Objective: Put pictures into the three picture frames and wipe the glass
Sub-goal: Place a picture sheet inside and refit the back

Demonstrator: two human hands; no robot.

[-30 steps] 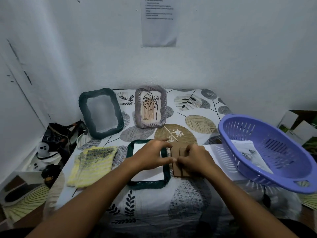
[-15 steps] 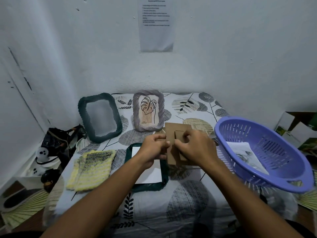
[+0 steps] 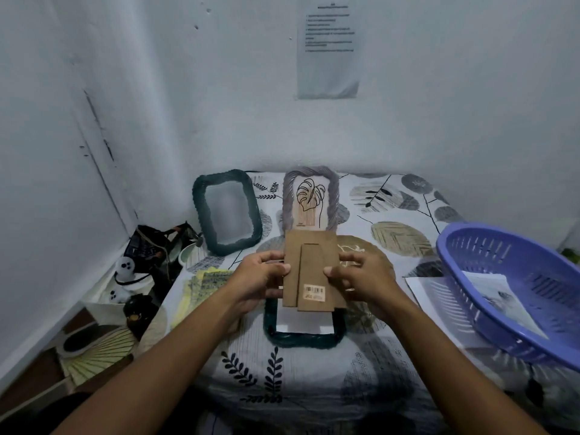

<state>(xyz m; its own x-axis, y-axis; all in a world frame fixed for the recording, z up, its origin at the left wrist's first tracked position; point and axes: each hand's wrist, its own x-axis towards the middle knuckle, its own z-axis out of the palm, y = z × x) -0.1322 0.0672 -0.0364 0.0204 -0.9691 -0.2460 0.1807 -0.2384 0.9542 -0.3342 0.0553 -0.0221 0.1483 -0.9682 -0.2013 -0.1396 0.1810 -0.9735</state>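
Table (image 3: pixel 314 387), covered in a white cloth printed with grey, tan and black leaf motifs, pushed into a corner of pale walls. Basket (image 3: pixel 514 296), lilac plastic, slotted sides, tilted at the table's right edge, a printed picture (image 3: pixel 499 293) lying inside it; it rests partly on a white sheet (image 3: pixel 430 296). Paper notice (image 3: pixel 328 47), lines of small print, fixed to the back wall; text too small to read. Dark green frame (image 3: pixel 226 211), ribbed border, propped upright at back left, glass showing a pale reflection. Grey frame (image 3: pixel 310 199), ribbed border, upright just right of the green one, already holding a leaf line drawing. Third frame (image 3: pixel 301 335), dark green, lying face down on the cloth in front of the person, white paper showing in its opening. Backing board (image 3: pixel 309 271), brown, with a fold-out stand strip and a barcode sticker near its lower end, held upright in the air above the face-down frame. Left hand (image 3: pixel 260 279), gripping the board's left edge, thumb on the front. Right hand (image 3: pixel 361 277), pinching the board's right edge, thumb on the stand strip. Yellow cloth (image 3: pixel 201 290), folded, flat on the table left of the lying frame. Clutter of bags and small items on the floor at left.
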